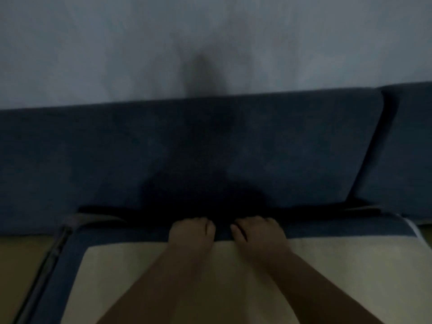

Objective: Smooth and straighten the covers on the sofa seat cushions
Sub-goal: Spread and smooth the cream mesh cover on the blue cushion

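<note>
A seat cushion with a cream top panel (121, 277) and a dark blue border (131, 232) fills the lower middle of the dim view. My left hand (190, 230) and my right hand (258, 230) lie side by side at the cushion's back edge. Their fingers curl over the blue border and reach down into the dark gap (210, 206) between the seat and the back cushion. The fingertips are hidden in that shadow, so what they hold cannot be made out.
A blue back cushion (187, 148) stands upright behind the seat, with a second one (402, 148) to the right. Another cream seat cushion (18, 265) lies at the left across a seam. A pale wall (210, 43) rises behind the sofa.
</note>
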Demonstrator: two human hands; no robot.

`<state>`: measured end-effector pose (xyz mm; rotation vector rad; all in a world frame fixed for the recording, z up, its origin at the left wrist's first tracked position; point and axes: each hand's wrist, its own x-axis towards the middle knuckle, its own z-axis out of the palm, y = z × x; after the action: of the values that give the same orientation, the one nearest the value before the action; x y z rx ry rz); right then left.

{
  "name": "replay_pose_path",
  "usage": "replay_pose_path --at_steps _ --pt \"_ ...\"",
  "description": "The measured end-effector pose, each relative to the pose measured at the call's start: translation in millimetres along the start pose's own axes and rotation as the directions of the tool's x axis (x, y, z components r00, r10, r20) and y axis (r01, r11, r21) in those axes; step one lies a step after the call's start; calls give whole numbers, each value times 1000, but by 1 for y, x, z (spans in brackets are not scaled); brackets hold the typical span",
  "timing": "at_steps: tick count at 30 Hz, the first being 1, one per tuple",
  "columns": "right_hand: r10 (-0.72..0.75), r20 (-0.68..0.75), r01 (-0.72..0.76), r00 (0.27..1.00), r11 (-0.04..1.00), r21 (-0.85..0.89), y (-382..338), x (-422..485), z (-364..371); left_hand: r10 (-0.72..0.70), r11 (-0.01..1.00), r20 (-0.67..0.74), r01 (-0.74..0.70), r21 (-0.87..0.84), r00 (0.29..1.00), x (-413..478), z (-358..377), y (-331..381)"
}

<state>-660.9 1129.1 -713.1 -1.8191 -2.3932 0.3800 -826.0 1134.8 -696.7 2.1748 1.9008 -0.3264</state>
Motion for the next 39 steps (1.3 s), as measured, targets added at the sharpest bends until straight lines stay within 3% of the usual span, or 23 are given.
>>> replay_pose_path --at_steps 4,7,11,13,16,19,21,27,29,31,33,36,39 --pt "-1 -44 0 999 1000 -20 13 12 28 -18 998 -62 15 -54 998 28 32 -2" --pt "13 -67 -13 998 1000 6 17 16 46 -7 999 -204 -3 -51 979 35 60 -8" --pt "39 -11 -38 999 998 41 25 22 65 -1 986 -266 -43 -162 964 44 82 -7" --pt "50 13 -51 999 997 59 26 24 68 15 988 -311 -62 -140 950 46 91 -6" --pt "57 47 -59 997 997 41 33 23 76 20 971 -447 -123 -203 895 47 107 -6" --pt "0 -127 0 992 1000 -1 35 15 89 40 956 -572 -197 -216 819 50 120 -6" --pt "-13 -185 12 983 1000 -10 36 16 101 51 950 -587 -220 -221 808 56 128 -6" --pt "-25 -186 -21 982 971 -238 35 24 118 150 968 -493 -228 -103 857 67 139 -6" --pt "42 -144 -83 989 955 -285 25 21 112 128 976 -406 -188 -111 905 62 131 -1" --pt "170 -15 -168 985 950 -264 14 16 105 75 981 -268 -120 -153 960 54 119 1" --pt "243 59 -224 968 948 -228 5 8 101 69 975 -193 -107 -194 979 38 111 -5" --pt "240 211 -183 948 949 -256 -9 -9 86 128 953 -137 -160 -256 982 -3 101 -29" --pt "130 250 -81 959 978 -194 -31 -25 67 67 966 -75 -84 -244 995 -41 92 -68"
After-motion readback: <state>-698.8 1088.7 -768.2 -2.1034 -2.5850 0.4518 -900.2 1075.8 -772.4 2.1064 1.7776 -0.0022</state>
